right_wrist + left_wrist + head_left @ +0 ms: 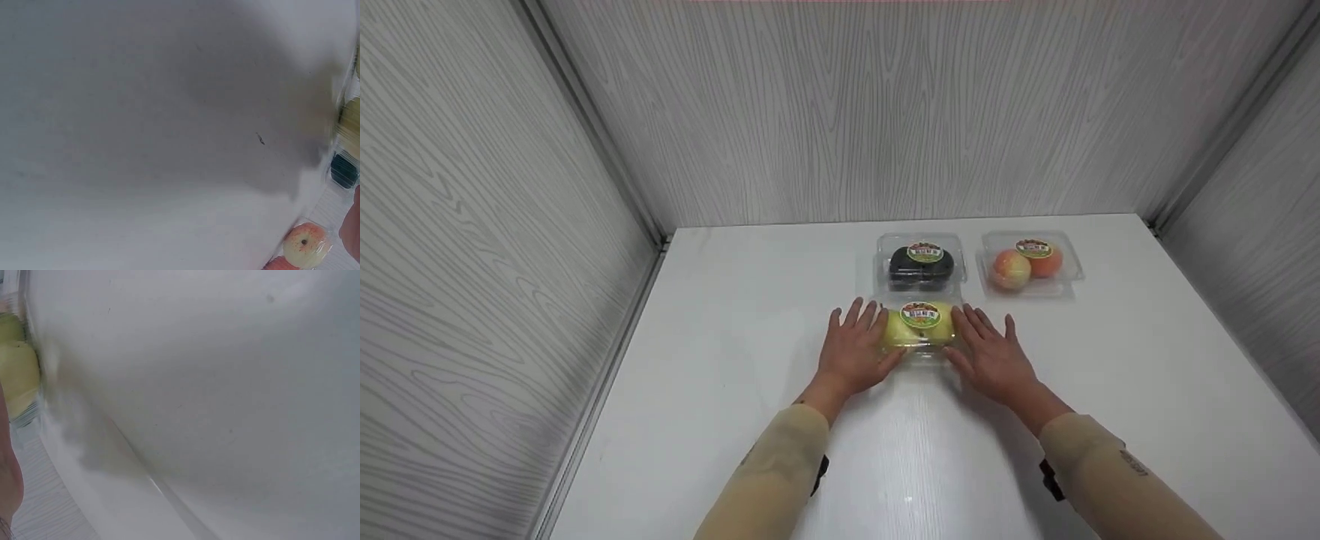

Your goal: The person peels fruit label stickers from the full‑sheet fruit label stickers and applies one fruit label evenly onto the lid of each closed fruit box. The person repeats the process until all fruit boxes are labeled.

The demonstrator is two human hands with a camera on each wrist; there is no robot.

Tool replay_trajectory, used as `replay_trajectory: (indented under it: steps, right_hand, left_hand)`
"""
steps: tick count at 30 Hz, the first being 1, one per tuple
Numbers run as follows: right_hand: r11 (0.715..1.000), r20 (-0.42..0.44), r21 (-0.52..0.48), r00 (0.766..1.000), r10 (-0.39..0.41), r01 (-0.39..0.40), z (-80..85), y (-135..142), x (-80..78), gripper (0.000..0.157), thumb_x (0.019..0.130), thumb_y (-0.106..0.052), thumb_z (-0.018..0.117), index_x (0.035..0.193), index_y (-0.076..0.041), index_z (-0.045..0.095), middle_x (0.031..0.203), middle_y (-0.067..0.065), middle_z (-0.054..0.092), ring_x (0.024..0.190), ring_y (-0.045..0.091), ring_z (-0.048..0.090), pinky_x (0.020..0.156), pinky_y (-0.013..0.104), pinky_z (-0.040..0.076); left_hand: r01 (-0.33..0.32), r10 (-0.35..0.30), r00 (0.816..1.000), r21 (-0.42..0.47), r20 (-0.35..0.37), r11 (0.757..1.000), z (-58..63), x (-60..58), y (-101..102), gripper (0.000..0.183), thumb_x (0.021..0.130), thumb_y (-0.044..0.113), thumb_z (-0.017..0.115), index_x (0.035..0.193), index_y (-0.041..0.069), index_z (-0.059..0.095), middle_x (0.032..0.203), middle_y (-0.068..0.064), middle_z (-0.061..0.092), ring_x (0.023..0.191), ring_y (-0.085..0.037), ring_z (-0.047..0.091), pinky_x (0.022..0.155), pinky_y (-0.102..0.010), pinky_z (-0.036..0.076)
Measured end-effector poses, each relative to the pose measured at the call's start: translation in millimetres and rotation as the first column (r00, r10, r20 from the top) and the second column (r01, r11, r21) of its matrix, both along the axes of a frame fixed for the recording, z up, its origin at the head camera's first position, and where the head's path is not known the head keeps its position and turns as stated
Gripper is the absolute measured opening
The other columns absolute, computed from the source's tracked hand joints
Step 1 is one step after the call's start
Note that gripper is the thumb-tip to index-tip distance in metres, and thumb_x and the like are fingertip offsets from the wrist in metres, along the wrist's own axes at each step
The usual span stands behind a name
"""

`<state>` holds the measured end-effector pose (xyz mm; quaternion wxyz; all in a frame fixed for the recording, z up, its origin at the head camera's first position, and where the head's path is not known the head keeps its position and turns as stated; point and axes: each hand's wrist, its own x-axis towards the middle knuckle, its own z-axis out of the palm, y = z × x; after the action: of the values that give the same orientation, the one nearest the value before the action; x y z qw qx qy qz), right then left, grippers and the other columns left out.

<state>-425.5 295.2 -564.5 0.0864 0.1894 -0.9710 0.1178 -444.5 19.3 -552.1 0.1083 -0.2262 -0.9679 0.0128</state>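
A clear plastic box of yellow-green fruit (921,335) with an oval label lies on the white table between both hands. My left hand (853,346) rests along its left side, fingers stretched forward and thumb at the near corner. On the opposite side, my right hand (994,356) mirrors it with straight fingers and thumb against the box. Directly behind stands a similar clear box of dark produce (921,271). In the left wrist view, yellow-green fruit (17,368) shows at the left edge beside part of the hand. The right wrist view catches only a bit of hand (351,228).
To the right of the dark produce, a third clear box holds red-and-yellow round fruit (1011,270), also seen in the right wrist view (306,246). Wood-grain panels enclose the white table (720,450) at the back (840,112), left and right.
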Motion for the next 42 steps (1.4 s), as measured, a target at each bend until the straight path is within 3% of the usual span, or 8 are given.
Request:
replay_trajectory:
  steps: [17, 42]
  right_hand:
    - [1.0, 0.024, -0.025, 1.0, 0.006, -0.005, -3.8, -21, 1.4, 0.078, 0.11, -0.052, 0.049, 0.168, -0.006, 0.026, 0.171, 0.019, 0.029, 0.157, 0.038, 0.03, 0.121, 0.074, 0.008]
    - [0.998, 0.001, -0.006, 0.998, 0.066, -0.066, -1.4, -68, -4.6, 0.077, 0.11, -0.051, 0.049, 0.167, -0.004, 0.029, 0.169, 0.021, 0.032, 0.156, 0.039, 0.031, 0.121, 0.074, 0.008]
  left_hand:
    - [-0.006, 0.006, 1.0, 0.047, 0.001, 0.999, -2.0, 5.0, -20, 0.08, 0.104, 0.071, 0.04, 0.158, 0.013, 0.05, 0.164, -0.01, 0.046, 0.155, -0.033, 0.033, 0.119, -0.058, 0.032]
    - [-0.031, 0.032, 0.999, 0.077, -0.017, 0.997, -2.3, 7.2, -71, 0.081, 0.102, 0.074, 0.042, 0.157, 0.015, 0.051, 0.161, -0.008, 0.049, 0.152, -0.032, 0.038, 0.117, -0.056, 0.034]
